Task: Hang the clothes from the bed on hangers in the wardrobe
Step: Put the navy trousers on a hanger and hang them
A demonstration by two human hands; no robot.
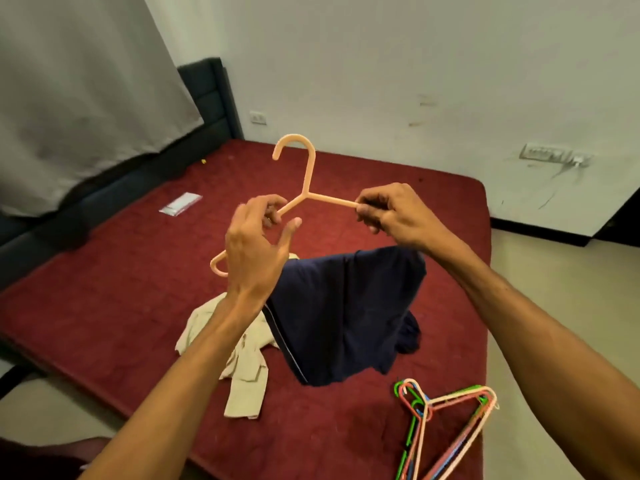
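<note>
The right hand (398, 216) pinches one arm of the hanger (305, 174). The left hand (256, 247) curls loosely round the other, likely steadying it to thread the navy garment (346, 313) hanging beneath. Below them on the bed (104, 289): beige clothes (242, 355), spare hangers (446, 424).

The maroon bed (138, 289) bears a beige garment (246, 393), coloured hangers (429, 407) and perhaps a clear packet (180, 203).

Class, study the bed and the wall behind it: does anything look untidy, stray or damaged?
Yes. A beige garment lies crumpled on the red mattress, a clear packet lies stray near its far side, the spare hangers lie in a tangled heap, and dark scuffs mark the wall under the socket.
</note>
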